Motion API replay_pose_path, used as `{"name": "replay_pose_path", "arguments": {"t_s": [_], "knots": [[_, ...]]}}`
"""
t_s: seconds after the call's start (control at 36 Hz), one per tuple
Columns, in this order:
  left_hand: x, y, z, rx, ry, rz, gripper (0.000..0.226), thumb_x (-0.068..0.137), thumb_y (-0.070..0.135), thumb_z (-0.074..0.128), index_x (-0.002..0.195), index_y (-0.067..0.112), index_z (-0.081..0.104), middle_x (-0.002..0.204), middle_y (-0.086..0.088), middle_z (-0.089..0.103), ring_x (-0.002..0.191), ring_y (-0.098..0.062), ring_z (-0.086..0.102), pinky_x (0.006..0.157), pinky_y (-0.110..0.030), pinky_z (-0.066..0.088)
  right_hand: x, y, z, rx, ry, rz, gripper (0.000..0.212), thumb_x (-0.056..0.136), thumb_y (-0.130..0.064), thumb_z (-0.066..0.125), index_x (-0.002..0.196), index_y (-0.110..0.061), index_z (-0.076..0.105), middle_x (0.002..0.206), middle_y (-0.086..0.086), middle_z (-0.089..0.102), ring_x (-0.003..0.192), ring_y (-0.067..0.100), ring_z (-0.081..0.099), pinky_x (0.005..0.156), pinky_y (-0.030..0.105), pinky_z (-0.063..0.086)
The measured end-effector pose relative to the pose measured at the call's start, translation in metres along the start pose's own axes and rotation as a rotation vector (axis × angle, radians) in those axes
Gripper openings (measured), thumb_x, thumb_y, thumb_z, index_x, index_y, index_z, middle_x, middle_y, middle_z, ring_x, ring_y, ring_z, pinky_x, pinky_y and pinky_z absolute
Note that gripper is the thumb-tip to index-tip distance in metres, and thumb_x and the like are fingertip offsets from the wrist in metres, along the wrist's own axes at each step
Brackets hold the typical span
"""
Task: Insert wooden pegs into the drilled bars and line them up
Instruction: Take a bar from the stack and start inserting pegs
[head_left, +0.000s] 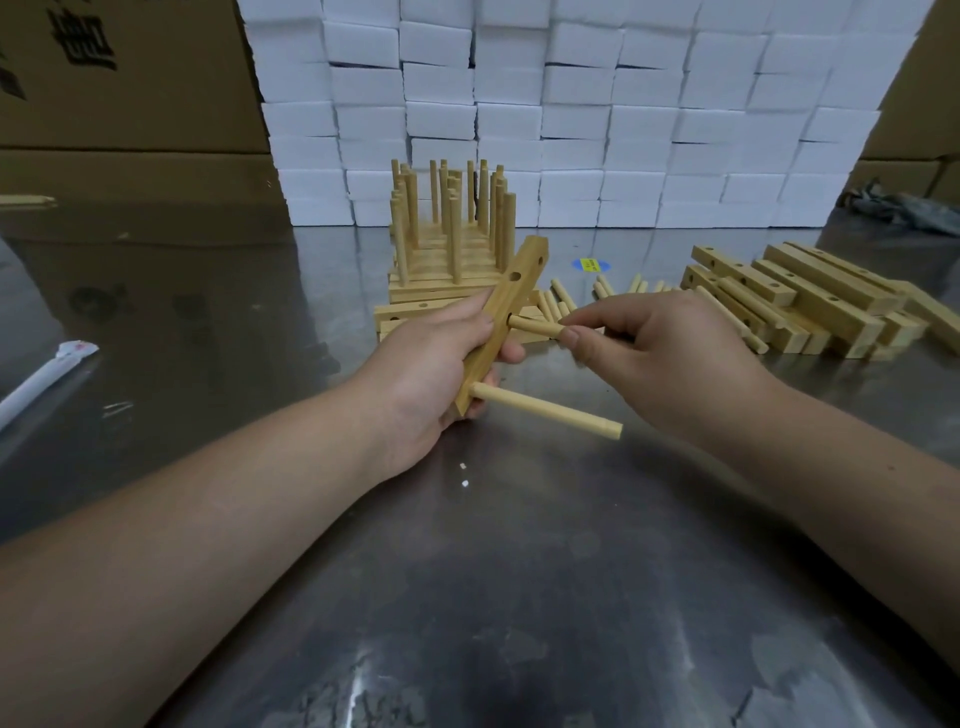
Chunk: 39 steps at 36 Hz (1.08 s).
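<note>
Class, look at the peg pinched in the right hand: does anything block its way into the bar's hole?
Nothing visible does. The peg in the right hand has its tip at a hole in the bar, which the left hand grips beside that hole, not over it. The other peg sits lower, apart.

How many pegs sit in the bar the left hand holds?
2: a long wooden peg in the wooden bar, near end; a mid-bar peg pinched by the right hand.
</note>
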<state>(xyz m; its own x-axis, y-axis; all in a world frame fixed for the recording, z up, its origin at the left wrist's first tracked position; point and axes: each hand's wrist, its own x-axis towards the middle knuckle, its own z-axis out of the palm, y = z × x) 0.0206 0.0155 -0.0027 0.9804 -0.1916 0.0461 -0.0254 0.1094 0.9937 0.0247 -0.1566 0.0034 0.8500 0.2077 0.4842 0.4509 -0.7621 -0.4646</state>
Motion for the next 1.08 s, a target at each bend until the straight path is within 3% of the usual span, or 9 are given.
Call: {"name": "replay_pose_path", "arguments": {"t_s": [0.08,0.25,0.36,0.5,0.64,0.69,0.78,0.89,1.08], "knots": [[-0.001,0.000,0.000,0.026,-0.002,0.012,0.033,0.100,0.014,0.034,0.108,0.032,0.061,0.066,0.000,0.058,0.050,-0.012,0.040,0.044,-0.022,0.032,-0.001,-0.002,0.000,-0.004,-0.001,0.002,0.023,0.085,-0.041,0.055,0.097,-0.030,0.070,0.073,-0.008,0.065,0.061,0.002,0.051,0.057,0.021,0.038],[-0.003,0.001,0.001,0.076,-0.007,0.030,0.034,0.100,0.016,0.034,0.101,0.034,0.063,0.066,0.001,0.055,0.051,-0.012,0.041,0.046,-0.023,0.032,-0.003,-0.003,0.000,-0.013,0.033,-0.007,0.018,0.084,-0.038,0.058,0.092,-0.028,0.071,0.049,-0.014,0.047,0.049,-0.005,0.046,0.046,0.013,0.029],[-0.003,0.000,0.001,0.123,-0.009,0.036,0.033,0.100,0.016,0.035,0.112,0.031,0.062,0.067,0.000,0.055,0.052,-0.012,0.041,0.048,-0.025,0.032,-0.004,-0.005,0.001,-0.038,0.060,-0.029,0.017,0.084,-0.037,0.058,0.090,-0.027,0.071,0.047,-0.013,0.043,0.048,-0.005,0.045,0.048,0.018,0.029],[-0.005,0.002,0.002,0.122,-0.016,0.045,0.035,0.100,0.016,0.035,0.094,0.034,0.065,0.066,0.000,0.054,0.051,-0.012,0.041,0.049,-0.025,0.032,-0.003,-0.007,0.001,-0.067,0.057,-0.052,0.015,0.085,-0.037,0.056,0.088,-0.028,0.068,0.051,-0.009,0.046,0.053,-0.005,0.046,0.047,0.012,0.031],[-0.006,0.003,0.002,0.154,-0.025,0.053,0.035,0.100,0.018,0.035,0.096,0.036,0.065,0.066,0.002,0.052,0.054,-0.012,0.041,0.050,-0.026,0.032,-0.003,-0.008,0.001,-0.081,0.007,-0.063,0.014,0.086,-0.038,0.056,0.087,-0.028,0.065,0.046,-0.011,0.042,0.051,-0.007,0.045,0.045,0.011,0.031],[-0.005,0.003,0.002,0.165,-0.028,0.055,0.034,0.100,0.018,0.034,0.102,0.035,0.064,0.064,0.003,0.051,0.053,-0.011,0.041,0.050,-0.026,0.032,-0.003,-0.009,0.001,-0.133,0.007,-0.078,0.020,0.087,-0.041,0.054,0.092,-0.027,0.067,0.049,-0.012,0.044,0.051,0.000,0.046,0.043,0.012,0.026],[-0.006,0.002,0.003,0.188,-0.033,0.061,0.034,0.101,0.018,0.033,0.108,0.034,0.061,0.063,0.003,0.049,0.053,-0.011,0.040,0.049,-0.026,0.033,-0.004,-0.011,0.001,-0.207,0.018,-0.116,0.026,0.086,-0.041,0.053,0.097,-0.023,0.068,0.057,-0.011,0.050,0.055,0.008,0.045,0.050,0.019,0.031],[-0.007,0.004,0.004,0.185,-0.040,0.049,0.035,0.100,0.019,0.033,0.099,0.035,0.063,0.061,0.003,0.048,0.055,-0.011,0.040,0.052,-0.024,0.034,-0.007,-0.016,0.000,-0.245,0.058,-0.196,0.024,0.087,-0.035,0.056,0.097,-0.019,0.071,0.072,0.006,0.067,0.070,0.026,0.059,0.056,0.029,0.036],[-0.009,0.006,0.005,0.240,-0.037,0.095,0.035,0.101,0.018,0.032,0.094,0.039,0.060,0.062,0.003,0.046,0.056,-0.011,0.040,0.052,-0.025,0.035,-0.009,-0.021,0.000,-0.292,0.062,-0.171,0.038,0.088,-0.045,0.041,0.094,-0.020,0.069,0.064,0.001,0.058,0.065,0.020,0.051,0.049,0.025,0.027]]}}
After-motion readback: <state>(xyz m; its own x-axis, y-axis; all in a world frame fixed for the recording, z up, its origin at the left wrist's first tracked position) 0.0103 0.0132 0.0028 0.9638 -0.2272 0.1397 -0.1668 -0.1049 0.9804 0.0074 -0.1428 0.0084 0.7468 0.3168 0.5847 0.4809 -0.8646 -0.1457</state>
